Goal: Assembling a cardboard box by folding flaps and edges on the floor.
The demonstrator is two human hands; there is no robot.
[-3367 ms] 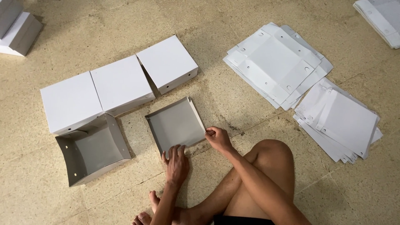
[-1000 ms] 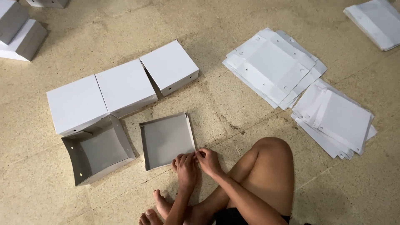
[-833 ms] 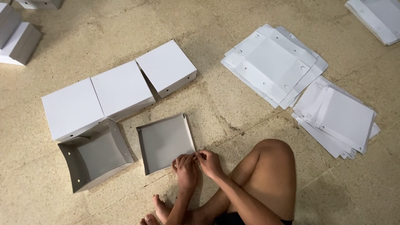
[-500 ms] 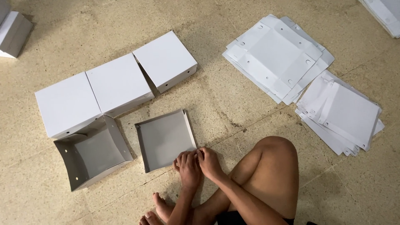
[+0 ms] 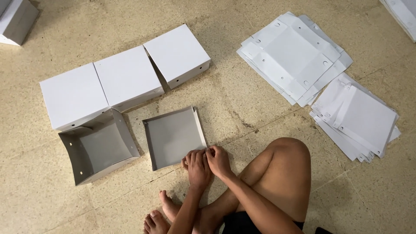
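A shallow grey cardboard tray (image 5: 173, 134) with white outer walls lies on the floor in front of me. My left hand (image 5: 197, 167) and my right hand (image 5: 219, 160) press side by side on its near right corner, fingers pinching the folded edge. A deeper open box (image 5: 97, 147), grey inside, sits just left of the tray. My bent knee (image 5: 286, 169) and bare feet (image 5: 162, 214) are below the hands.
Three closed white boxes (image 5: 128, 80) stand in a row behind the tray. Two stacks of flat white die-cut sheets (image 5: 294, 54) (image 5: 359, 119) lie at right. More boxes (image 5: 17, 19) sit at the top left corner, more sheets (image 5: 403, 13) at top right. Tiled floor all round.
My right hand came in from the tray's right edge to join the left at the near right corner. Over the last second both hands stay there; only the camera shifts slightly.
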